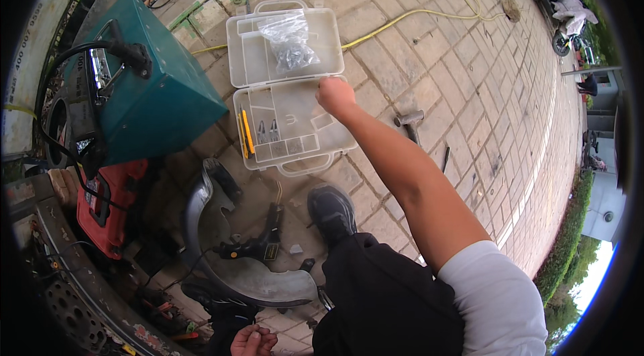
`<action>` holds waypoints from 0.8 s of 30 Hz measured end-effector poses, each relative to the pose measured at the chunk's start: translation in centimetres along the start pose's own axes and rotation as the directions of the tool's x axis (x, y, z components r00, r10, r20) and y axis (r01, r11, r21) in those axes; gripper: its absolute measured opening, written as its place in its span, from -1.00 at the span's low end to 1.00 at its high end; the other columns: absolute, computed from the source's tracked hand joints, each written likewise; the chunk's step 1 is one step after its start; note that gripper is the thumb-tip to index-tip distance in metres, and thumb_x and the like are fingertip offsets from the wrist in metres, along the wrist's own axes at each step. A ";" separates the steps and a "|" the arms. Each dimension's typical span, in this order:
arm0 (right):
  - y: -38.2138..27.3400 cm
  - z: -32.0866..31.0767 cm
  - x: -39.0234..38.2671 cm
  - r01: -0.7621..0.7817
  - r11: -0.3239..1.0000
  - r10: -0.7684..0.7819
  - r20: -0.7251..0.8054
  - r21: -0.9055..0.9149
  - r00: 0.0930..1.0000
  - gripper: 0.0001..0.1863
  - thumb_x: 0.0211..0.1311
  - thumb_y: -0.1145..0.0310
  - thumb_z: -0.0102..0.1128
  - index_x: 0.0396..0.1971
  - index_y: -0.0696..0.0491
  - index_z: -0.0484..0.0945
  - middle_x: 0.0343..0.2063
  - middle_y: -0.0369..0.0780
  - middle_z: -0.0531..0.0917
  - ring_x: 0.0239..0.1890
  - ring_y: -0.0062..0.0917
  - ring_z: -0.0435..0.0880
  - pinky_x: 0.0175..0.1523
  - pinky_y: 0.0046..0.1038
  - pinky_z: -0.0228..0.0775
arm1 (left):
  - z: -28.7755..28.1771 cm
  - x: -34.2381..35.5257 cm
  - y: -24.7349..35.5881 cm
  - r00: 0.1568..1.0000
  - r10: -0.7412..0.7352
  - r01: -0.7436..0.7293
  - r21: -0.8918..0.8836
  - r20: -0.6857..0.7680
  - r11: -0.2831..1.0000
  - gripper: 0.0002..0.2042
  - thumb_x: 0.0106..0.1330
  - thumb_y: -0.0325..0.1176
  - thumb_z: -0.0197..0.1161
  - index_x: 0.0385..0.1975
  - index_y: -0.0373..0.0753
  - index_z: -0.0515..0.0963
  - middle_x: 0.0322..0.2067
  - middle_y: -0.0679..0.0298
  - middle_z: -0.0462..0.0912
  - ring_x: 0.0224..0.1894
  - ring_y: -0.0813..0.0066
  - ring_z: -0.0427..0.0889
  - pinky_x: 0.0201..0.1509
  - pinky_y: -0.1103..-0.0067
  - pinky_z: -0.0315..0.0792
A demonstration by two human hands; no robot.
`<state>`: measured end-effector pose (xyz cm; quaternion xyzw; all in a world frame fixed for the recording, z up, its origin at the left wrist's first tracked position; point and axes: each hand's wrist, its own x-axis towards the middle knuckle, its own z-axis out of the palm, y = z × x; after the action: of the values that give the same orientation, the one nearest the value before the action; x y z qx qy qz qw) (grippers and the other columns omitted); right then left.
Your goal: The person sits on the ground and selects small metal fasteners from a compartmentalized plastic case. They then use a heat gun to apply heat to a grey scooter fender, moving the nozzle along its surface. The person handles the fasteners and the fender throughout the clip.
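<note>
A see-through plastic organizer case (295,161) lies opened flat on the paving. My right hand (335,96) is closed at the hinge side of its near tray, by the right corner; whatever its fingers hold is hidden. In that tray are yellow utility knives (247,133) and small metal pieces (268,131). A plastic bag of small metal parts (292,44) rests in the lid. Low in the view, my left hand (253,341) has its fingers pinched together, with nothing I can make out between them. A black pistol-shaped tool with two metal prongs (268,239) lies over a curved grey plastic fender (245,275).
A teal metal box (161,94) with a black cable stands at left, beside a red plastic case (111,212). A hammer (409,119) lies right of my forearm. Across the bricks runs a yellow cord (396,19). My shoe (331,212) is near the organizer case.
</note>
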<state>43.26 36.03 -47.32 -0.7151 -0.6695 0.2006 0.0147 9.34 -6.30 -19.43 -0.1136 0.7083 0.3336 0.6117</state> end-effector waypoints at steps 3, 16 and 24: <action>0.3 -0.5 -0.4 -0.061 0.992 0.065 -0.031 0.106 0.997 -0.75 0.11 0.26 0.10 -0.34 0.09 0.62 -0.28 -0.03 0.66 -0.16 -0.14 0.63 -0.08 -0.18 0.51 | 0.0 -0.1 0.1 1.000 0.002 -0.002 0.000 -0.011 1.000 -0.73 0.32 -0.50 0.21 -0.02 -0.42 0.46 -0.18 0.08 0.58 -0.19 0.23 0.63 -0.06 0.39 0.58; -1.2 0.1 0.8 0.093 0.966 -0.080 0.062 -0.240 0.995 -0.82 0.10 0.44 0.05 -0.37 0.14 0.62 -0.30 -0.03 0.68 -0.24 -0.15 0.69 -0.14 -0.17 0.55 | -0.2 0.1 -0.9 0.999 -0.001 -0.005 -0.125 -0.046 0.992 -0.70 0.31 -0.45 0.24 -0.01 -0.41 0.47 -0.21 0.11 0.57 -0.17 0.26 0.60 -0.03 0.38 0.56; 2.0 -3.5 -0.4 0.159 0.987 -0.141 -0.373 0.018 0.917 -0.73 0.18 0.25 0.05 -0.46 0.18 0.54 -0.44 -0.01 0.65 -0.34 -0.12 0.66 -0.22 -0.17 0.49 | 0.4 -0.6 -0.7 0.992 -0.031 0.008 -0.174 -0.126 0.985 -0.67 0.30 -0.41 0.27 0.01 -0.40 0.46 -0.19 0.12 0.57 -0.16 0.27 0.59 -0.03 0.39 0.55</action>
<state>46.25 36.32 -44.59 -0.6862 -0.7023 0.0762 0.1734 10.24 -6.74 -19.09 -0.1945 0.7134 0.3799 0.5558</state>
